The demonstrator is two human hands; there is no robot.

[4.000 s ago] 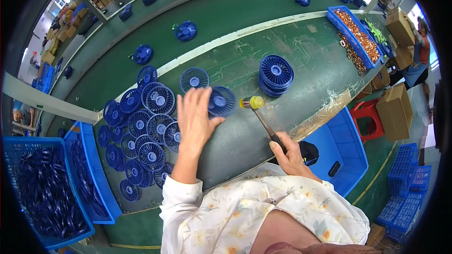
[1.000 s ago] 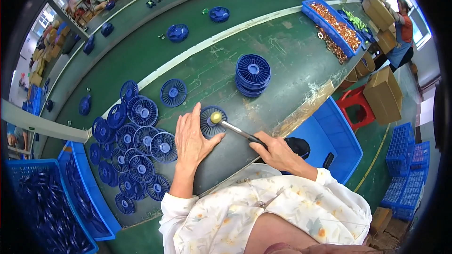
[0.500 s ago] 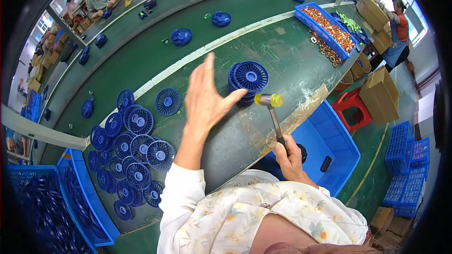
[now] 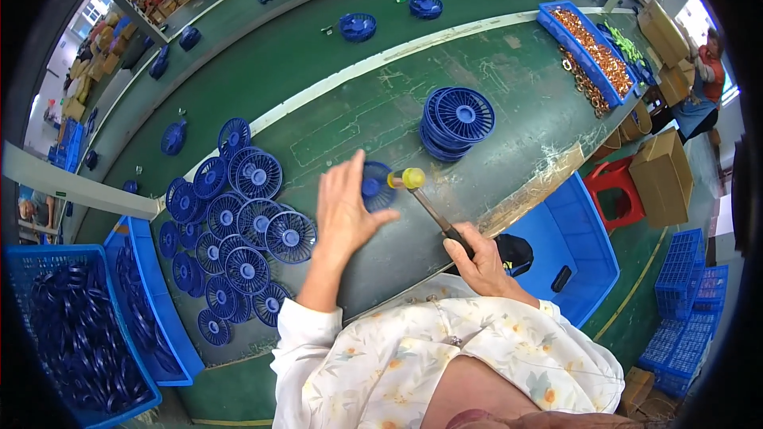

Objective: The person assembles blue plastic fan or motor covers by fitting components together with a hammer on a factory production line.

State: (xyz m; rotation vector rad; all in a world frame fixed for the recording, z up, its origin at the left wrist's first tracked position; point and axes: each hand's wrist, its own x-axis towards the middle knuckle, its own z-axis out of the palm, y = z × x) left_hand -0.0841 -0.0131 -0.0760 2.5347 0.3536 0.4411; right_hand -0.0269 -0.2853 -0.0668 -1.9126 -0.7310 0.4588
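One small mallet [image 4: 431, 209] is sharing the work with one blue fan grille [image 4: 371, 187]

The left hand [image 4: 343, 210] is making a wide shape, thumb and fingers spread. That grille is lying just to its right, by the gap between thumb and fingers. It is looking blurry, so I cannot tell whether they are touching it. The right hand [image 4: 481, 262] is wrapping tightly around the mallet's dark handle. The yellow mallet head is overlapping the grille's right edge. Many more blue grilles [image 4: 248, 270] are lying left of the left hand. A neat grille stack [image 4: 465, 115] is standing ahead of the right hand.
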